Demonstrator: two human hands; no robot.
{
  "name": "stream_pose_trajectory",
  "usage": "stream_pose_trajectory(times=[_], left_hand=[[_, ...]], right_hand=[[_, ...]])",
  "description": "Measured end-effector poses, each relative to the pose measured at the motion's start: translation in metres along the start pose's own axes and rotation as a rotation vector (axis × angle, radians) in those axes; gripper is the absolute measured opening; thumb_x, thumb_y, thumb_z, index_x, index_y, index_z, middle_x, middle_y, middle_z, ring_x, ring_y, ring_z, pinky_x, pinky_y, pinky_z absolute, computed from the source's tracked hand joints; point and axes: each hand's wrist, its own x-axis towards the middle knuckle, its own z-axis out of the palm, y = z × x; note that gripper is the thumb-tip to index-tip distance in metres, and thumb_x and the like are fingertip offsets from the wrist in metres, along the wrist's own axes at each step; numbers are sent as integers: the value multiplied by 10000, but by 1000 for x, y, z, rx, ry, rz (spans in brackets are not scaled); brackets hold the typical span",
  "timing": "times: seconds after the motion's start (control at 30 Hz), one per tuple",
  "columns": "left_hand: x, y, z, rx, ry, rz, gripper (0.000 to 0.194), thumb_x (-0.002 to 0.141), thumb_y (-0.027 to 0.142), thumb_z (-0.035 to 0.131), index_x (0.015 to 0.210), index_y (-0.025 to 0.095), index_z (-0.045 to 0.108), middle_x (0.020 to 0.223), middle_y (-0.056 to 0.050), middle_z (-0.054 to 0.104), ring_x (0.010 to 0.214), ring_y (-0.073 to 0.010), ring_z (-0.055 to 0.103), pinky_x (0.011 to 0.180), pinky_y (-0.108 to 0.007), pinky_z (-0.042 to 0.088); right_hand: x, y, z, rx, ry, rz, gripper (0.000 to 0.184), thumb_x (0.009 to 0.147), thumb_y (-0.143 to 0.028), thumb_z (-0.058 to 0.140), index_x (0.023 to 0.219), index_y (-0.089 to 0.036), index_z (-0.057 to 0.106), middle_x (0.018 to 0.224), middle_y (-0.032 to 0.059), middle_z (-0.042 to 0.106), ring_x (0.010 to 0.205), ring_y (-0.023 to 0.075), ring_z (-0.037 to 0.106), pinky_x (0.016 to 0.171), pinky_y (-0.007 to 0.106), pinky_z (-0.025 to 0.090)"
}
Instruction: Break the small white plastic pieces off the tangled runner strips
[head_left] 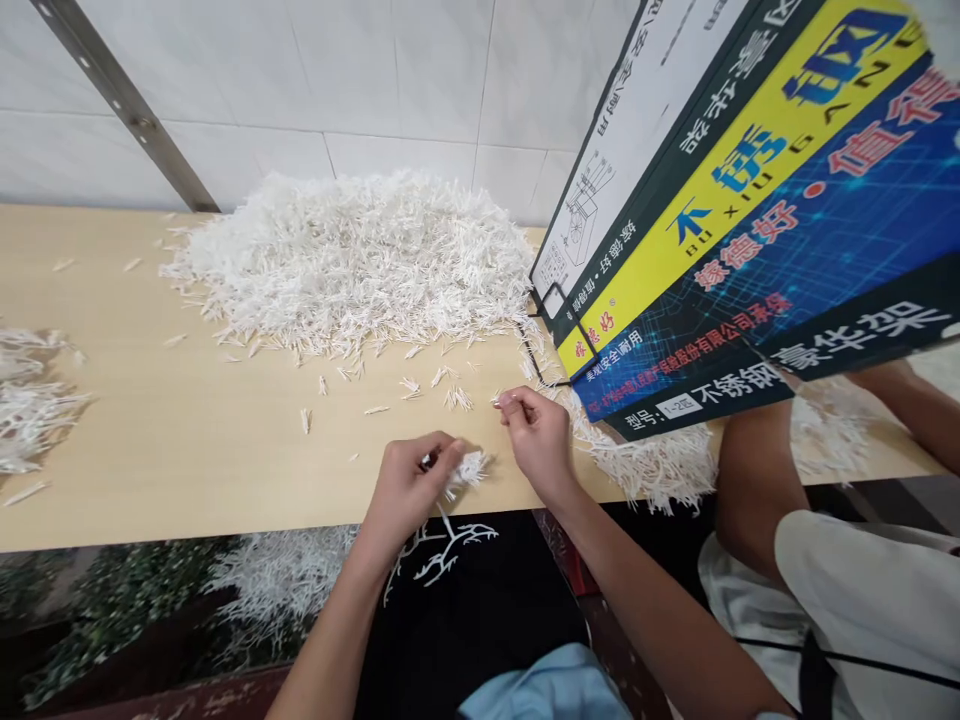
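Just above the table's front edge, my left hand (412,480) is closed around a small bunch of white plastic sprigs (469,470), whose tips fan out to the right. Below it a bare white plastic branch (456,545) shows against dark cloth; whether it joins the bunch I cannot tell. My right hand (536,440) is pinched a little to the right, its fingertips close to the tabletop. Whatever sits between those fingertips is too small to make out. Several loose sprigs (457,398) lie on the table beside the right fingertips.
A large heap of white sprigs (360,265) lies against the tiled wall (420,70). A printed cardboard box (720,210) stands at the right, with more sprigs (660,465) by its base. Another person's arm (754,480) is beyond it. White branches (289,580) and greenery (142,600) sit below the table (187,450).
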Motion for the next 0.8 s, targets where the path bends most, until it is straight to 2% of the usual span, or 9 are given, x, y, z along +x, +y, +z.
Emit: stream_pose_trajectory(times=[0.07,0.13,0.23,0.33,0.4,0.53,0.63,0.7,0.8], left_hand=[[1,-1,0,-80,62,-35,363,962,478,593,863,172,762,712,-2,665,640,-139,531,597,-240,378],[3,-3,3,-103,87,-39,354,962,485,600,915,181,775,772,-12,703,688,-150,567,631,-241,408],[4,-5,7,-107,117,-46,348,955,496,612,910,185,762,710,3,663,630,-137,544,603,-241,400],[4,-6,8,-135,125,-64,334,945,503,627,953,193,752,652,19,621,560,-128,515,559,-242,390],[4,-6,9,-128,132,-53,310,937,487,643,996,202,751,734,2,671,590,-131,538,568,-239,406],[4,-6,8,-120,140,-14,280,936,452,657,1068,219,736,880,-19,714,671,-136,580,632,-234,444],[4,-7,8,-167,152,-7,344,947,478,636,1179,231,695,881,-14,700,667,-135,575,622,-228,442],[4,-7,7,-182,168,-25,383,966,513,592,1214,232,670,828,0,670,625,-130,540,577,-222,419],[3,-3,7,-142,178,-52,365,940,549,616,1048,209,691,722,21,620,585,-123,501,544,-216,384]], right_hand=[[2,-1,2,2,-76,-5,218,928,-359,644,934,-179,767,788,52,753,711,187,689,656,274,532],[2,-4,4,30,-115,7,251,914,-344,665,1087,-192,765,928,72,784,785,196,716,698,284,558],[-1,-6,4,99,-67,45,317,931,-335,633,1192,-184,731,1033,94,780,760,179,702,670,280,558],[-5,-6,2,147,2,48,292,966,-342,579,1159,-180,726,1060,99,762,728,161,672,633,267,533],[-8,-8,-1,162,-13,18,284,989,-352,547,1126,-184,729,999,84,751,734,160,662,633,261,519],[-11,-20,-5,133,-273,-97,260,980,-365,595,1112,-198,746,954,57,745,798,170,675,674,257,507],[-10,-26,-4,51,-432,-157,191,935,-358,684,976,-201,784,883,37,752,732,156,645,651,254,477],[-10,-27,-4,40,-417,-164,189,936,-343,683,890,-191,784,792,30,734,672,149,612,623,255,454],[-10,-23,-3,52,-348,-155,200,940,-326,674,833,-180,761,764,31,725,666,153,618,619,257,452]])
